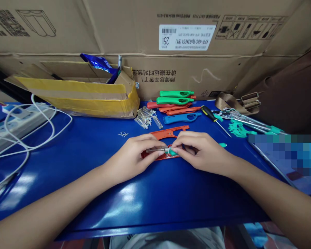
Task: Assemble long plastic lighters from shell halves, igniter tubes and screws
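Note:
My left hand [138,154] pinches a clear plastic tube [155,149], like the small transparent fuel tanks of a lighter. Against its right end, my right hand [197,148] grips a small green part [172,152] with a white fitting. Both hands are over an orange lighter shell half [168,157], where a thin white wire curves below the green part. Just behind the fingers lies another orange shell half [168,133] with an oval opening. My fingers hide much of the lower shell and of the parts' join.
Behind are clear tanks [145,117], green shells [175,100], a blue shell [181,118] and a screwdriver [215,119]. Small screws [123,134] lie left. Green triggers [238,128] and metal rods [256,122] are right. A yellow-taped box [93,100] and power strip [18,124] stand left.

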### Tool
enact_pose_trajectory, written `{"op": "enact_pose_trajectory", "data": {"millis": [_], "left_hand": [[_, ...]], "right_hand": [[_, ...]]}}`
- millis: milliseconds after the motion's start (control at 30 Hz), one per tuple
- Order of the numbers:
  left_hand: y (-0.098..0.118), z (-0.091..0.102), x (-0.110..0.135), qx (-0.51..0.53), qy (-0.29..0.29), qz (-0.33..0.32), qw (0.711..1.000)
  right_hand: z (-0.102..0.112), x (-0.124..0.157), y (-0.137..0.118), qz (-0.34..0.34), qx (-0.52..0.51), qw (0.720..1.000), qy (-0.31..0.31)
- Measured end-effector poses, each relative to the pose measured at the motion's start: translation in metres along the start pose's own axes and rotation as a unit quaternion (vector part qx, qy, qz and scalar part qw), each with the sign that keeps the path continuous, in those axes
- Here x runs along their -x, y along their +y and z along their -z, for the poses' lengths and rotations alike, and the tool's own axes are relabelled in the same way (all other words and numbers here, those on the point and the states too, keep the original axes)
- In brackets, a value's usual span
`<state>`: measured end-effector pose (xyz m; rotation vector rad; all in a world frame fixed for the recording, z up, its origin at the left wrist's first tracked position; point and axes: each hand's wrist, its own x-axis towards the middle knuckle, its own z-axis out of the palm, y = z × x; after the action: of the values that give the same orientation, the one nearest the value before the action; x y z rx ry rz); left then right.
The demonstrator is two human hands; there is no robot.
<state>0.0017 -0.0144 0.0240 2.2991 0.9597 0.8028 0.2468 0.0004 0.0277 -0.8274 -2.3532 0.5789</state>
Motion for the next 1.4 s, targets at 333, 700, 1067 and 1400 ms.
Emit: {"op": "enact_pose_trajectory", "data": {"millis": [333, 700, 1067, 1400], "left_hand": [[0.003, -0.004, 0.000, 0.033, 0.056, 0.035, 0.997], [0.006, -0.008, -0.001, 0.064, 0.073, 0.064, 0.993], [0.007, -0.009, -0.001, 0.077, 0.086, 0.082, 0.990], [0.007, -0.008, 0.000, 0.055, 0.060, 0.084, 0.993]], "right_hand": [[-0.007, -0.003, 0.002, -0.070, -0.088, 0.993, 0.043], [-0.011, -0.004, 0.002, -0.176, -0.164, 0.970, 0.029], [-0.012, -0.001, -0.001, -0.226, -0.190, 0.955, 0.017], [-0.013, -0.003, -0.002, -0.248, -0.187, 0.950, -0.011]]}}
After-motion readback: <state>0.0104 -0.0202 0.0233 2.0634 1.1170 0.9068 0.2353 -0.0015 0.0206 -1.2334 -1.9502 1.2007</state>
